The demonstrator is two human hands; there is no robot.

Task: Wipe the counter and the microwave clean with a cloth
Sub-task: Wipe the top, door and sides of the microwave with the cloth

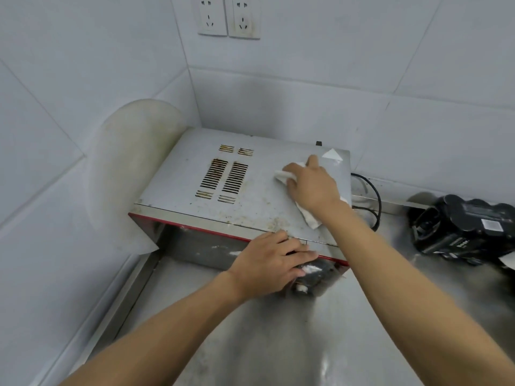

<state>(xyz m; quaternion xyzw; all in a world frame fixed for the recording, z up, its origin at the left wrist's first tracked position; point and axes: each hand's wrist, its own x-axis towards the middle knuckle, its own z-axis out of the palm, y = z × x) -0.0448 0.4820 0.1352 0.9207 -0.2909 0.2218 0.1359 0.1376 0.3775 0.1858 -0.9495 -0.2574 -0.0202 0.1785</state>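
The steel table (278, 344) carries the microwave (181, 185), pushed into the far left corner against the tiled walls. Its top is speckled with brown grime, thickest along the near edge and around the rusty vents (225, 176). If I push hard, I think the microwave could slide or pinch the black cord (373, 196) behind its right side. A damp cloth dragged over the vents might also push dirt or water inside.

My left hand (270, 263) lies over the near top edge with fingers fairly straight, holding nothing and only bracing the box. My right hand (315, 185) is on the far right part of the top, fingers bent down over the bunched white cloth (309, 215) and pressing it to the metal. The cloth's loose end trails out near my wrist.
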